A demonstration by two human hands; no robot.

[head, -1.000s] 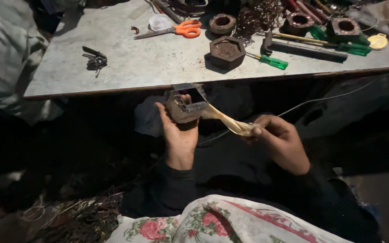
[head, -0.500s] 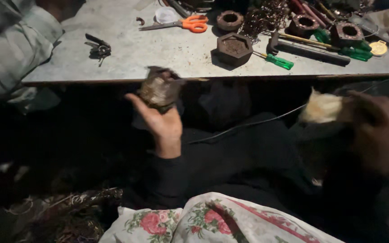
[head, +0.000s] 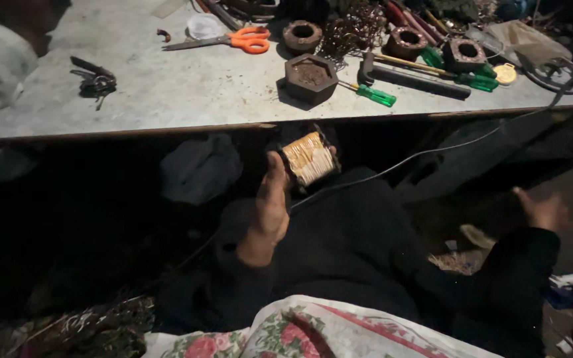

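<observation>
Left hand (head: 270,209) grips 1 coil wound with pale tape (head: 308,158) below the table (head: 167,93); right hand (head: 544,211), blurred, hangs open and empty, well apart.

Both of the person's hands are bare, with no gloves, rings or watch to be seen. The left hand (head: 270,205) shows clearly; from its wrist back, a long dark sleeve, black or nearly so, covers the forearm and looks soft and plain, without print or cuff detail. The right hand (head: 544,211) is blurred, so its fingers cannot be told apart; behind its wrist runs the same dark sleeve. Below the sleeves, nearest the camera, lies a pale cloth (head: 313,331) printed with pink flowers, green leaves and a red stripe.
</observation>
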